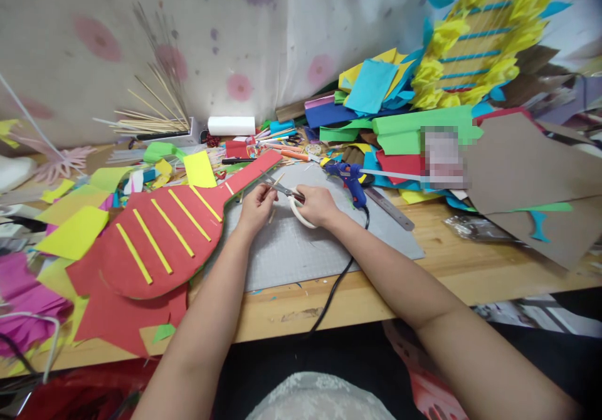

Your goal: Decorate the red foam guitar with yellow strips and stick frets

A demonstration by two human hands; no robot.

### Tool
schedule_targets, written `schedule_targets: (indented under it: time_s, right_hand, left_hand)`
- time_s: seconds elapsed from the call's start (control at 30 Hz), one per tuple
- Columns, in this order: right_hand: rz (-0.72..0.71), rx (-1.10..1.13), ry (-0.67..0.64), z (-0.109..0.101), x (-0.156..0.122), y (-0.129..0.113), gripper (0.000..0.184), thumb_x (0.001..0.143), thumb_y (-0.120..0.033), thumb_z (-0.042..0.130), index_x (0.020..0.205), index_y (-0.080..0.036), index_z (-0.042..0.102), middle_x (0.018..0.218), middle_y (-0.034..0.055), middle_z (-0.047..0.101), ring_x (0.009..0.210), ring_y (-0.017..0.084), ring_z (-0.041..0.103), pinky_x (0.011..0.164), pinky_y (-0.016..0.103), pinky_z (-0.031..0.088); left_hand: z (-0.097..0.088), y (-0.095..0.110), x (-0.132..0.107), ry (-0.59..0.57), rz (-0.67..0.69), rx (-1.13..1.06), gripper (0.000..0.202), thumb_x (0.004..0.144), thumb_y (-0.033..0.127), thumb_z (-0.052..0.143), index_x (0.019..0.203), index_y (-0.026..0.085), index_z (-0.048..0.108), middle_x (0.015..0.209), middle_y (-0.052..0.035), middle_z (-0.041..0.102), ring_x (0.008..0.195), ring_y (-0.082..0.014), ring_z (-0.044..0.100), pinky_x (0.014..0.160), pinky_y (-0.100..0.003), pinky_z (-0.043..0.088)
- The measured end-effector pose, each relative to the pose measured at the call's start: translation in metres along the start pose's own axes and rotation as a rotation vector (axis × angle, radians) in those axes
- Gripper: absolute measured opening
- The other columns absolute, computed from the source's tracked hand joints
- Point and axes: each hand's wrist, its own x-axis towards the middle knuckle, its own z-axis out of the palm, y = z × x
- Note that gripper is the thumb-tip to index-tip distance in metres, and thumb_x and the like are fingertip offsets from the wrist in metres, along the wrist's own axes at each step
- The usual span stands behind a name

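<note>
My right hand is closed around the white handles of a pair of scissors, whose blades point left toward my other hand. My left hand pinches a short, thin wooden stick by the blades; the fingers partly hide it. Both hands are above a grey cutting mat. Just left of them lies a red guitar-like cutout with several yellow strips across its body, its neck reaching up behind my left hand.
A blue glue gun lies right of my hands, its black cord running over the table's front edge. Near it is a metal ruler. Coloured sheets pile up at the back right. Wooden skewers stand in a box at the back left.
</note>
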Motion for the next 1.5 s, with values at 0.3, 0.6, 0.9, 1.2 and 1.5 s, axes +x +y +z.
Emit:
schedule_targets:
  time_s: [0.3, 0.6, 0.9, 1.2, 1.5]
  right_hand:
    - [-0.102, 0.098, 0.001, 0.004, 0.002, 0.007, 0.016, 0.076, -0.031, 0.047, 0.083, -0.019, 0.055, 0.082, 0.0048, 0.063, 0.069, 0.015, 0.051, 0.059, 0.024, 0.028]
    - [-0.154, 0.118, -0.004, 0.001, 0.000, 0.008, 0.016, 0.074, -0.029, 0.048, 0.084, -0.018, 0.055, 0.080, 0.0039, 0.062, 0.067, 0.014, 0.049, 0.059, 0.023, 0.029]
    - [-0.041, 0.002, -0.018, 0.005, -0.001, 0.007, 0.022, 0.076, -0.037, 0.048, 0.078, -0.019, 0.060, 0.078, 0.0059, 0.066, 0.067, 0.016, 0.055, 0.056, 0.025, 0.026]
    - [-0.045, 0.009, -0.016, 0.005, 0.001, 0.006, 0.020, 0.077, -0.035, 0.048, 0.084, -0.019, 0.057, 0.084, 0.0068, 0.066, 0.071, 0.017, 0.055, 0.057, 0.026, 0.027]
    - [-0.183, 0.149, -0.029, 0.001, 0.002, 0.008, 0.017, 0.073, -0.027, 0.047, 0.086, -0.018, 0.051, 0.084, 0.0057, 0.060, 0.072, 0.016, 0.048, 0.063, 0.024, 0.032]
  left_hand:
    - [-0.006, 0.004, 0.000, -0.100, 0.008, 0.017, 0.032, 0.078, 0.040, 0.049, 0.059, 0.017, 0.059, 0.047, 0.0027, 0.044, 0.046, -0.0091, 0.040, 0.049, -0.022, 0.033]
    - [-0.014, 0.012, 0.003, -0.312, -0.049, -0.082, 0.036, 0.073, 0.046, 0.052, 0.052, 0.017, 0.052, 0.047, 0.0025, 0.042, 0.045, -0.0078, 0.034, 0.048, -0.023, 0.031]
    - [-0.011, 0.007, 0.000, -0.203, -0.057, -0.019, 0.025, 0.076, 0.031, 0.048, 0.058, 0.017, 0.056, 0.047, 0.0023, 0.046, 0.044, -0.0081, 0.037, 0.046, -0.022, 0.032]
    - [-0.003, -0.002, -0.001, -0.077, -0.014, 0.151, 0.022, 0.076, 0.025, 0.045, 0.060, 0.017, 0.058, 0.053, 0.0018, 0.051, 0.052, -0.0109, 0.046, 0.053, -0.023, 0.035]
    - [-0.008, 0.002, 0.002, -0.277, -0.018, 0.037, 0.031, 0.080, 0.029, 0.044, 0.051, 0.019, 0.043, 0.050, 0.0024, 0.039, 0.046, -0.0096, 0.034, 0.048, -0.023, 0.031]
